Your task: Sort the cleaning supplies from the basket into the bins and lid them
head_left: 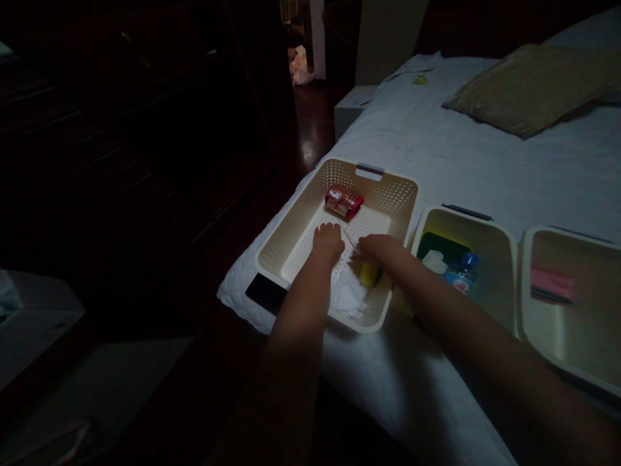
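Both of my hands are inside a cream perforated basket point(279, 243) on the bed. My left hand point(330, 239) is closed over the basket's floor, and what its fingers hold, if anything, is hidden. Close beside it, my right hand point(376, 249) pinches a thin white strip point(349, 237) that slants up toward the left; its kind is unclear. A red patterned packet point(343, 202) lies beyond my hands. Below my right hand sits a yellow item point(369, 274), partly covered. White cloth or plastic point(348, 296) is bunched at the basket's near end.
To the right, a second bin point(504, 278) holds a blue-capped bottle point(460, 275), a dark green item point(442, 247) and something white. A third bin point(592, 323) contains pink folded cloth point(552, 285). A pillow point(528, 90) lies farther up the bed point(388, 129). Dark furniture stands left.
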`<state>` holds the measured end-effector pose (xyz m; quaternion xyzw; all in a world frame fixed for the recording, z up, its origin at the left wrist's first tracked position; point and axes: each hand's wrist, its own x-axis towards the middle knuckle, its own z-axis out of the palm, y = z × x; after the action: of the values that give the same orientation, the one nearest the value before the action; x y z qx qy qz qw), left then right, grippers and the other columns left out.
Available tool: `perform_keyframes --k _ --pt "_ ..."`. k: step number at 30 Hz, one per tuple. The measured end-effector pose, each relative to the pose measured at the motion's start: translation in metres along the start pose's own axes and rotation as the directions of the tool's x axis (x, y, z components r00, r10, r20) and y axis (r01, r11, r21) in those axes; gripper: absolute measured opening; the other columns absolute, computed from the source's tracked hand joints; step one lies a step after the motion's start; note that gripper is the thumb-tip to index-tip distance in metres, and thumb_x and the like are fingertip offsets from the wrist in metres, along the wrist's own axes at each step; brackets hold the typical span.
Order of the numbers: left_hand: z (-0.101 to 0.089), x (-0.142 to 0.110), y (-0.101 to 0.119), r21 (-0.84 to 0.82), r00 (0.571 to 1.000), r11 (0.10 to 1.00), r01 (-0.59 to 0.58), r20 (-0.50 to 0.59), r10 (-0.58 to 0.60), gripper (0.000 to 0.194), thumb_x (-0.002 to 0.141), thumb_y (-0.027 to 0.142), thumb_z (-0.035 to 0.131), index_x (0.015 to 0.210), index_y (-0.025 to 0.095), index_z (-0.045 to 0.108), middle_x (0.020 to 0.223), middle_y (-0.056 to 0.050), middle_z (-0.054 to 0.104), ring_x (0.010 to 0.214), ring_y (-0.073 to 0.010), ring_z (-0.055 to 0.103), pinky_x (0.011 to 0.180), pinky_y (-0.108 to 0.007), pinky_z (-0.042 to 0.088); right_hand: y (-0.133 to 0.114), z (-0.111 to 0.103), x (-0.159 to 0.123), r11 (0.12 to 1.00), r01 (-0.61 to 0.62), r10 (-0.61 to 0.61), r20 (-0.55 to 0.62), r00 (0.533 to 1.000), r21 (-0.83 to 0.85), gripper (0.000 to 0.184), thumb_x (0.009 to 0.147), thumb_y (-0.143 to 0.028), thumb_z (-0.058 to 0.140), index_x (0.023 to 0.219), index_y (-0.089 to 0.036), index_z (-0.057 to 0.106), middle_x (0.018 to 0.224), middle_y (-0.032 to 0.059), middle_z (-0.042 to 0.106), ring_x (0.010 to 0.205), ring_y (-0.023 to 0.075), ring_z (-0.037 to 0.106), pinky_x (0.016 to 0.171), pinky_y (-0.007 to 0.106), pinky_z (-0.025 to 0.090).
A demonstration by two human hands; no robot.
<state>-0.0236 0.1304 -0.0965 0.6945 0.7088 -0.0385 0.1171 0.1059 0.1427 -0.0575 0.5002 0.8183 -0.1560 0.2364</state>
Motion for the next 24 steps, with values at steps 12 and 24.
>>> perform_keyframes --k 12,24 --pt "0.002 -0.002 0.003 0.050 0.993 0.999 -0.012 0.114 0.006 0.042 0.087 0.020 0.043 0.127 0.010 0.051 0.134 -0.017 0.050 0.126 -0.0280 0.047 0.106 -0.043 0.038 0.004 0.012 0.012 0.996 -0.006 0.008 -0.028 1.000 0.085 0.040 0.084 -0.023 0.058 0.120 -0.008 0.066 0.116 0.0207 0.067 0.106 0.0289 0.065 0.084 0.033 0.051" --pt "-0.004 -0.011 0.001 0.108 0.982 0.993 -0.047 0.186 0.026 0.039 0.084 0.018 0.046 0.121 0.012 0.058 0.127 -0.017 0.059 0.117 -0.0271 0.057 0.096 -0.036 0.048 0.001 0.001 -0.017 0.990 -0.006 0.056 -0.349 0.935 0.144 0.040 0.089 -0.020 0.044 0.127 -0.011 0.054 0.117 0.0209 0.065 0.107 0.0282 0.064 0.082 0.034 0.051"
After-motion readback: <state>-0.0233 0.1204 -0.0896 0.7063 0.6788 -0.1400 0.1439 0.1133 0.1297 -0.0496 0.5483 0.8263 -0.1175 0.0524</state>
